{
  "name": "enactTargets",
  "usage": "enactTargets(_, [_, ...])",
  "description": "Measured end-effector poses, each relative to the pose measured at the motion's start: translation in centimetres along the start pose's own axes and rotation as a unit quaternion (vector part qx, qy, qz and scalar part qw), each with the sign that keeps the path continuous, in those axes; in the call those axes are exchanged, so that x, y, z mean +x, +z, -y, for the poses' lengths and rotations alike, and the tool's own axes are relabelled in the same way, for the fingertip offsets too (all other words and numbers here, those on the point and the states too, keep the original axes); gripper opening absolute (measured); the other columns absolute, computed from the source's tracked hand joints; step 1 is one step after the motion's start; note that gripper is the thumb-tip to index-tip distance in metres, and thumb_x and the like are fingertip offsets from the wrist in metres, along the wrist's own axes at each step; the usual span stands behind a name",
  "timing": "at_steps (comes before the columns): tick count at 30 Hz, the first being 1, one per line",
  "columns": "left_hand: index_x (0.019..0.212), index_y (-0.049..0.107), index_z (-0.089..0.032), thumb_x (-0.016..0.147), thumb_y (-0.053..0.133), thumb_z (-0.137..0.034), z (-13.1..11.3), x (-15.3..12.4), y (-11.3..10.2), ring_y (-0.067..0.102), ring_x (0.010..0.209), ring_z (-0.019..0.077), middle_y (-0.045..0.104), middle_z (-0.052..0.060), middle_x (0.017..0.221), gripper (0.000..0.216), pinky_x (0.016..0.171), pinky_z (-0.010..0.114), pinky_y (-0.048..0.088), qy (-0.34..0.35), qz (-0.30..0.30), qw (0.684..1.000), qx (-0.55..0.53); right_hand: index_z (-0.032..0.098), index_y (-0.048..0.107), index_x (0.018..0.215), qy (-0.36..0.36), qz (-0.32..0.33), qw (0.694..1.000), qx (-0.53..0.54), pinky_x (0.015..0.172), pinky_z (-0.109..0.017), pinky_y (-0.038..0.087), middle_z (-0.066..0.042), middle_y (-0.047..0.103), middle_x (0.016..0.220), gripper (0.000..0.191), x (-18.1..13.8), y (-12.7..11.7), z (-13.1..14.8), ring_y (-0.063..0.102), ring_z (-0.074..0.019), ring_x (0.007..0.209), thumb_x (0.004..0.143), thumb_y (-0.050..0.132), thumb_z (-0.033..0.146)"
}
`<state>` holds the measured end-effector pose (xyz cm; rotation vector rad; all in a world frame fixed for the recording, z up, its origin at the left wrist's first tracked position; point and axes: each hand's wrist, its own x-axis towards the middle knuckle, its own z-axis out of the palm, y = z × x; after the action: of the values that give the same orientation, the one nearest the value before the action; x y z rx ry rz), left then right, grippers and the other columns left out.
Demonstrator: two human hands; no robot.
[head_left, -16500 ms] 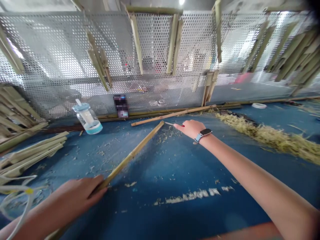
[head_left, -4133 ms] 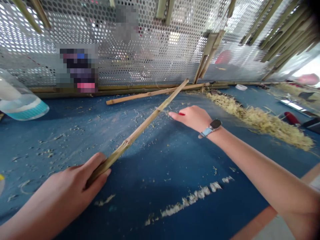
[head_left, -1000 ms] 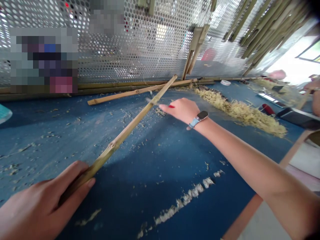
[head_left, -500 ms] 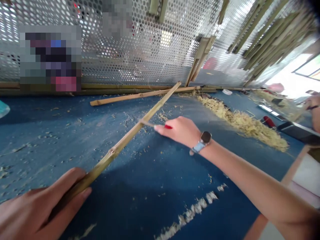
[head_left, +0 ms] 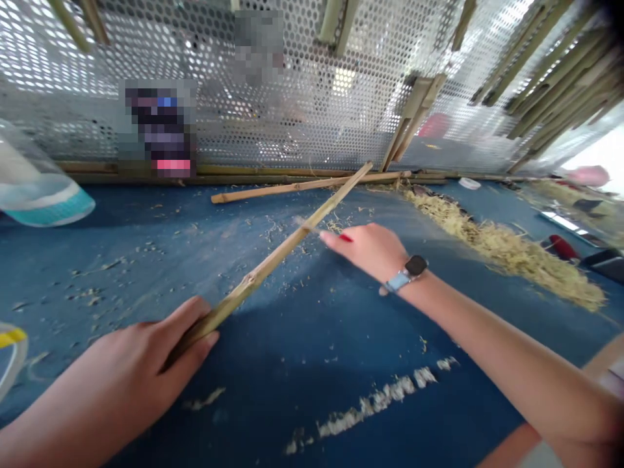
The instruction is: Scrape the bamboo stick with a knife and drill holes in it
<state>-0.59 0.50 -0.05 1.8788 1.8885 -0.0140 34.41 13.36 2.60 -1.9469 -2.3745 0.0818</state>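
Left hand (head_left: 141,357), at 8 o'clock: fingers wrapped round the near end of the stick, thumb on its lower side, no gap showing.
Stick (head_left: 277,257), one: pale, with a node (head_left: 249,279) partway along; runs from 8 toward 1 o'clock. Far end crosses a spare stick (head_left: 263,193) in view; touching or apart, cannot tell.
Right hand (head_left: 373,250), at 3 o'clock: fingers curled in, thumb pointing forward along the blade; underside of the grip hidden.
Blade (head_left: 312,227), one: thin, blurred, set crosswise at the stick just by the centre; edge angle not legible.
Desk (head_left: 273,383), blue: strewn with flecks.
Shavings (head_left: 507,253), one heap: 3 o'clock, beyond the right hand.
Bottle (head_left: 46,201), one: 9 o'clock, partly out of view.
Step, as judged: scraping the stick. Good practice: left grip firm and well behind the edge; blade low and even, stroked along the grain with light pressure; pressure eased at the node, where the edge could catch; stick turned a little between strokes; right thumb held behind the cutting edge.
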Motion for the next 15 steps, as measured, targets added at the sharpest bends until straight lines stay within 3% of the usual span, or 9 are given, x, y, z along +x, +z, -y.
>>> enactTargets(3, [0.118,0.06,-0.034,0.084,0.029,-0.078,-2.3,-0.2,-1.5,0.075,0.084,0.0434,0.078,0.009,0.088,0.063,0.068,0.042,0.039,-0.001,0.024,0.999,0.024,0.024,0.048,0.058,0.042,-0.017,0.998,-0.032,0.052,-0.033,0.027,-0.003,0.051,0.055,0.072,-0.2,-0.4,-0.2,0.041,-0.0137,0.048,0.104,0.033,0.077])
enactTargets(6, [0.11,0.059,-0.031,0.089,0.029,-0.074,-3.2,-0.4,-2.5,0.072,0.079,0.0367,0.073,0.007,0.081,0.056,0.069,0.04,0.038,0.021,0.027,0.999,0.001,0.024,0.05,0.061,-0.042,0.024,0.999,0.014,0.051,-0.032,0.028,-0.002,0.053,0.055,0.075,-1.3,-0.2,1.1,0.042,-0.0135,0.047,0.102,0.029,0.083])
enactTargets(8, [0.101,0.059,-0.03,0.092,0.035,-0.07,-3.1,-0.4,-2.8,0.069,0.075,0.0313,0.069,0.005,0.078,0.048,0.067,0.037,0.037,0.048,0.012,0.998,-0.04,0.024,0.05,0.061,-0.057,0.029,0.998,0.022,0.052,-0.033,0.028,-0.003,0.054,0.056,0.077,-1.3,-0.2,1.2,0.043,-0.0138,0.048,0.101,0.029,0.086])
enactTargets(12, [0.089,0.058,-0.027,0.094,0.047,-0.065,-2.4,-0.2,-3.3,0.06,0.055,0.0223,0.06,0.0,0.065,0.04,0.056,0.032,0.039,0.054,0.031,0.99,-0.129,0.024,0.051,0.056,0.071,-0.024,0.997,-0.02,0.055,-0.035,0.03,-0.007,0.055,0.06,0.074,0.8,-1.1,-2.4,0.04,-0.0159,0.052,0.104,0.032,0.078])
enactTargets(15, [0.09,0.06,-0.026,0.098,0.044,-0.066,-2.1,0.1,-3.6,0.059,0.049,0.019,0.061,-0.001,0.062,0.044,0.053,0.03,0.046,0.05,0.068,0.978,-0.192,0.025,0.047,0.055,0.069,-0.035,0.997,-0.014,0.056,-0.036,0.029,-0.007,0.055,0.06,0.072,1.5,-1.7,-4.3,0.04,-0.0172,0.053,0.105,0.032,0.075])
